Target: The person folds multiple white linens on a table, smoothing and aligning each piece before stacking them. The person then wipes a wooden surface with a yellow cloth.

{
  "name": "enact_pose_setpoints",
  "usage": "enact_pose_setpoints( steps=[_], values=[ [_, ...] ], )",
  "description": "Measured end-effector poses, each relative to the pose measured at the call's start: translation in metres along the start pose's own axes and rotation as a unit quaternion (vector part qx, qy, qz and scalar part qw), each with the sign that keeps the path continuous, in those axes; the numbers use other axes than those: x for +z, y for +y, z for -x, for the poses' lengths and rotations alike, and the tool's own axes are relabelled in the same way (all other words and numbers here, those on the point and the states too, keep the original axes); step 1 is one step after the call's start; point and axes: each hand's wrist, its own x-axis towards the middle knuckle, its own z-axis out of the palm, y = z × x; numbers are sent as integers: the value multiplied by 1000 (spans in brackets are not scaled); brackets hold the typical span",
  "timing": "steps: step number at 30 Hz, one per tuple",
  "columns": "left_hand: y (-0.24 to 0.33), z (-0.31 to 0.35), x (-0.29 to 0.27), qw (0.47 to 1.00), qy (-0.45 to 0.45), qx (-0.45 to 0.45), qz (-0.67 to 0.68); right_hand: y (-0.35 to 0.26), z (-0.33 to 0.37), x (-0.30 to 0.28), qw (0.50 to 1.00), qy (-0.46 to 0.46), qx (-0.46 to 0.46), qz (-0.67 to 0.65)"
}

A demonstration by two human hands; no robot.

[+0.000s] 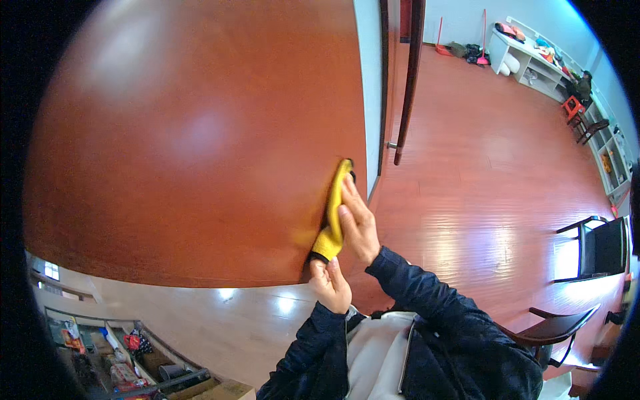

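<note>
A yellow cloth point(328, 244) with a black edge lies bunched along the right edge of a large, glossy reddish-brown wooden panel point(200, 153). My right hand point(361, 227) presses on the upper part of the cloth, its fingers long against it and the thumb beside them. Just below, my left hand point(331, 287) pinches the cloth's lower end between thumb and fingers. Some of the right fingertips are hard to make out against the cloth. Both forearms wear dark sleeves.
Right of the panel stands a dark door edge with a metal handle point(392, 145). Beyond it are black chairs point(600, 247), a white shelf unit point(533, 63) with a person seated beside it, and red dustpans point(443, 50). Cluttered trays point(120, 353) sit at lower left.
</note>
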Motion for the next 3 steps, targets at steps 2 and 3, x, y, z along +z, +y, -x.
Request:
enact_pose_setpoints(
  steps=[2,3],
  values=[
    [-4,-2,6,999,12,-30,26,-10,0,-10,991,-97,-78,44],
    [-3,-8,11,999,29,18,-39,-17,-9,-18,979,-137,-146,29]
  ],
)
